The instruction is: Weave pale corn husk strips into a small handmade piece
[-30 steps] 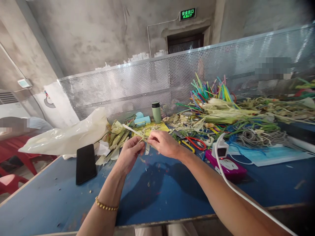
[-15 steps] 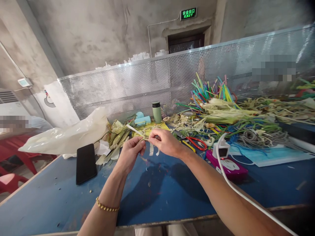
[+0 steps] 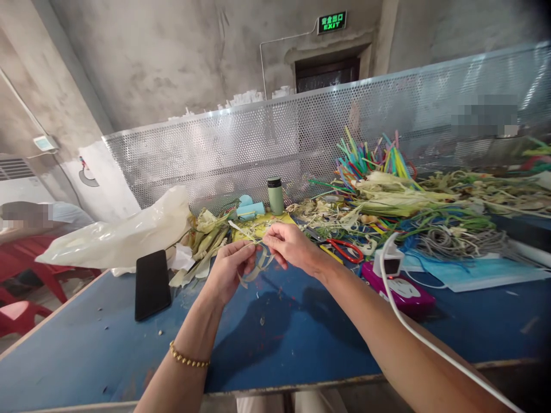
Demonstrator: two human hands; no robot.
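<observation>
Over the blue table [image 3: 258, 350], my left hand [image 3: 228, 269] and my right hand [image 3: 293, 248] meet close together, each with thumb and fingers pinched. Between them runs a thin pale corn husk strip [image 3: 258, 267]. Its loose ends hang below the fingertips, and another pale end sticks up behind the left fingers. Exactly how the strip is wound or folded is too small to tell. A gold bead bracelet [image 3: 188, 359] circles my left wrist. Just beyond the hands lies a yellow sheet [image 3: 286, 219] with scraps on it.
At left lie a black phone [image 3: 152, 285] and a cream plastic bag [image 3: 120, 232]. Red-handled scissors [image 3: 346, 251], husks [image 3: 387, 192] and a purple power strip [image 3: 402, 289] with a white cable are at right. A green bottle [image 3: 275, 198] stands before the perforated metal screen [image 3: 206, 155].
The strip's loose ends have swung and now hang in a curve beneath my fingers. My fingers have shifted slightly; both hands stay pinched together in nearly the same place.
</observation>
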